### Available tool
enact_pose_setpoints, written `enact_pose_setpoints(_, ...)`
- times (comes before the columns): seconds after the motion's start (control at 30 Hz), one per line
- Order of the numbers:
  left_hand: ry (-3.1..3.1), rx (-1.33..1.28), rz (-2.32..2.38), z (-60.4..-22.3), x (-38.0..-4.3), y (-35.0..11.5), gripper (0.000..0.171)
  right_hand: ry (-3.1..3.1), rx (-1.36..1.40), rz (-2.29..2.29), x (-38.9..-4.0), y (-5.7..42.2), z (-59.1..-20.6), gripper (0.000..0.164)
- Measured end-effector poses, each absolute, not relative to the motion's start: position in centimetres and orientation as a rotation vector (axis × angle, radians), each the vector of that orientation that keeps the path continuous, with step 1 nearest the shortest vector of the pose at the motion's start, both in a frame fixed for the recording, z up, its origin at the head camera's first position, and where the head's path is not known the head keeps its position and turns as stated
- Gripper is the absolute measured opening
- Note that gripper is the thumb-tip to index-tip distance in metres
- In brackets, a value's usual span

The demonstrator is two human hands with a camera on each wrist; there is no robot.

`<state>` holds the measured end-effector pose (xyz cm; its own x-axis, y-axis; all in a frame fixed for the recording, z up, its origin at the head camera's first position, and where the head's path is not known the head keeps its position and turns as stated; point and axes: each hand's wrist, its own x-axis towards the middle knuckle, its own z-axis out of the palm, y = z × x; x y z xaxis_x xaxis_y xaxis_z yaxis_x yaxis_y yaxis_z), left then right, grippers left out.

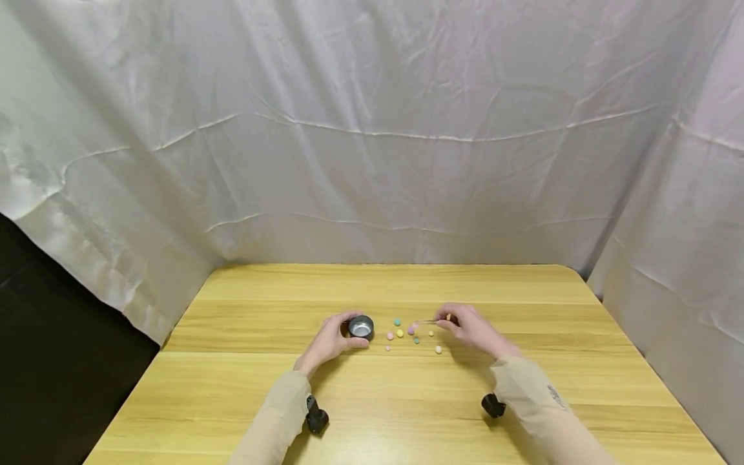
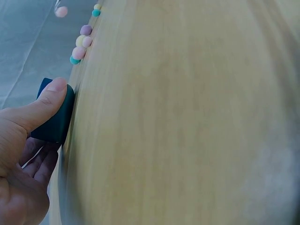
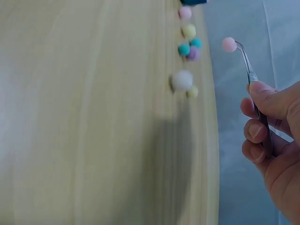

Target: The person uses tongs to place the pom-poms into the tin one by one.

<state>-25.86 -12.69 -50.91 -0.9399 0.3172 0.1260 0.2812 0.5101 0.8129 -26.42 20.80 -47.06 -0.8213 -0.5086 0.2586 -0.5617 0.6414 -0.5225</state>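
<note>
My left hand grips a small round dark cup with a silvery inside, thumb on the near side and fingers round the far side. The cup stands upright on the table. In my right hand are bent-tip metal tweezers, pinched between thumb and fingers. A pink pom-pom is caught in their tips, above the tabletop. Several loose pom-poms lie between the hands, among them a teal one, a yellow one, a purple one and a whitish one.
The wooden table has its far edge against a pale hanging curtain, which also runs along both sides. A black surface shows at the left. Black wrist cameras are strapped beneath both sleeves.
</note>
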Motion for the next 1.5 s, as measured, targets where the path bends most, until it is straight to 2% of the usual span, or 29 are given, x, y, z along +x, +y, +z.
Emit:
enact_pose_setpoints(0.63, 2.678, 0.561, 1.455, -50.8, -25.8, -12.7, 0.065, -2.776, 0.919, 0.903, -27.0, 15.6, -46.0, 0.008)
enact_pose_setpoints(1.5, 2.668, 0.552, 1.443, -50.6, -25.8, -12.7, 0.063, -2.842, 0.886, 0.963, -27.7, 11.5, -46.7, 0.009)
